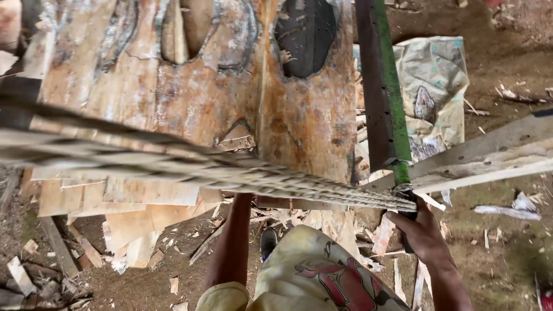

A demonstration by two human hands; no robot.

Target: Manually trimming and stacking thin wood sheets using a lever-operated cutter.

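rope [322,193], thick and twisted, is stretched across a weathered plywood sheet [201,86].
right hand [423,230] is clamped where rope meets a green-edged metal bar [386,86]; left hand is hidden, its grip untellable.

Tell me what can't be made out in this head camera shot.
Head view:
- Left hand: hidden behind the rope bundle; only the forearm shows.
- Right hand: its fingers wrap a dark handle, mostly covered.
- Green-edged bar: top cut off by the frame.
- Rope's near end: blurred.
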